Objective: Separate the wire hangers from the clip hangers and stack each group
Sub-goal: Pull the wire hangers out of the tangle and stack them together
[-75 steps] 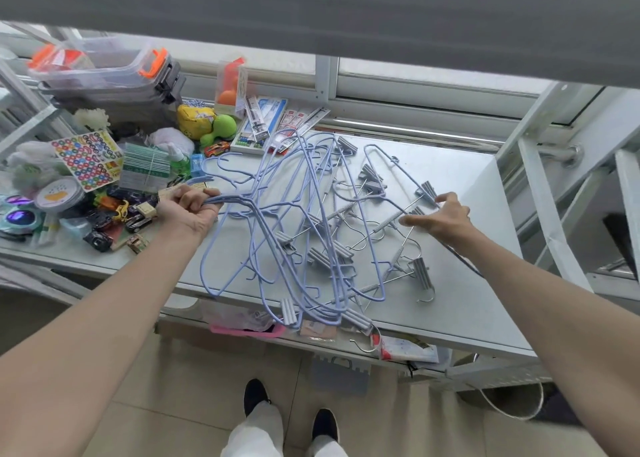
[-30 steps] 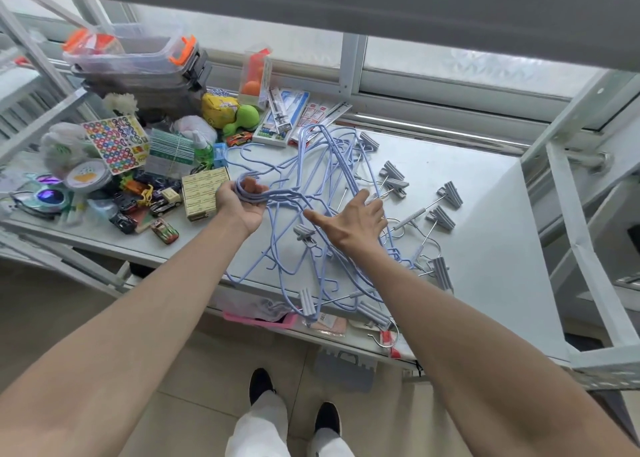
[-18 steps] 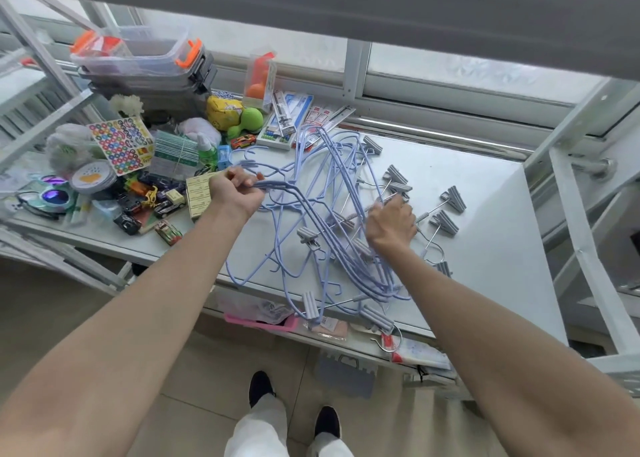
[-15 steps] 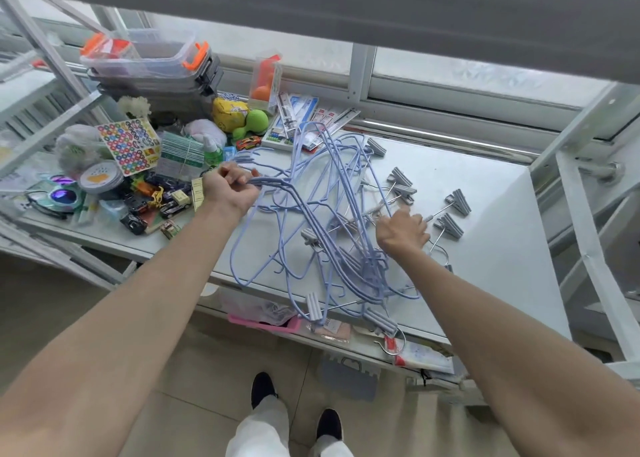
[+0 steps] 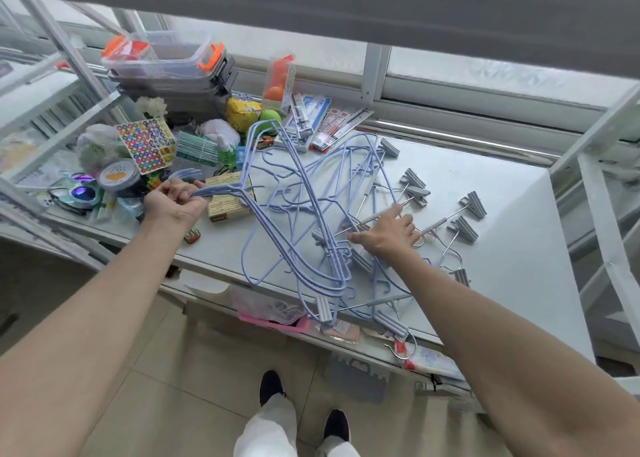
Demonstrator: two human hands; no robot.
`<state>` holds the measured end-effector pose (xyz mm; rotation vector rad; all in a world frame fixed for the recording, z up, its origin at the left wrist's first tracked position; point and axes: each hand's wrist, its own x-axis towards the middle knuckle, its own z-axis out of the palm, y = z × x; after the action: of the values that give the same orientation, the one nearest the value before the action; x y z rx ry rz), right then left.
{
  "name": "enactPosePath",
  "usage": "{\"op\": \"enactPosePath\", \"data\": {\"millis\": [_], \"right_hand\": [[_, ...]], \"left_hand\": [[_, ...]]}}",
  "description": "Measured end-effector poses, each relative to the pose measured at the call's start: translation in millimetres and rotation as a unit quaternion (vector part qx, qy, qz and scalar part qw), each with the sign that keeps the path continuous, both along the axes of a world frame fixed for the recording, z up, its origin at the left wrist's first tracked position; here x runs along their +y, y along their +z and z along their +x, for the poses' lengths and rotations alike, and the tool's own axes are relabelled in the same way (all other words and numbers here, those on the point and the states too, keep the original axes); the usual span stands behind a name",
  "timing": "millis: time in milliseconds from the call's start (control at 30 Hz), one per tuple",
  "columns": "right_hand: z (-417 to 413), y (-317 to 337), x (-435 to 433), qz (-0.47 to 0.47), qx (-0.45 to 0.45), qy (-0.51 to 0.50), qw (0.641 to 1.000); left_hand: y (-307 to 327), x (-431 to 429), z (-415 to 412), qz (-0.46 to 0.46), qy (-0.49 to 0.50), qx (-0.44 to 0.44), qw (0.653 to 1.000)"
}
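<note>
Tangled hangers on the counter, both hands in the pile.

Left hand fisted around hook ends of blue wire hangers; right hand spread, fingers flat on grey clip hangers at centre-right.

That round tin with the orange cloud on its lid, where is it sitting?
In the head view, the round tin sits at the far left of the table, just below the colourful sticker sheet and left of the left hand.
</note>
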<state>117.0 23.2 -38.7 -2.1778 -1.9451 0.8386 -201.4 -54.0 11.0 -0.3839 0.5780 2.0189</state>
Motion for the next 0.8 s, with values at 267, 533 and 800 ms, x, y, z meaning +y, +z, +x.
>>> {"op": "enactPosePath", "data": {"millis": [267,533,800], "right_hand": [[1,-1,3,0.091,0.038,-0.061,0.993],[6,6,4,0.112,0.096,-0.078,0.986],[24,2,2,0.096,0.181,-0.033,0.978]], "left_hand": [[-4,-20,-17,0.001,0.013,-0.01,1.0],[-7,-21,-8,0.005,0.016,0.0,1.0],[-9,-18,3,0.027,0.031,-0.012,0.999]]}}
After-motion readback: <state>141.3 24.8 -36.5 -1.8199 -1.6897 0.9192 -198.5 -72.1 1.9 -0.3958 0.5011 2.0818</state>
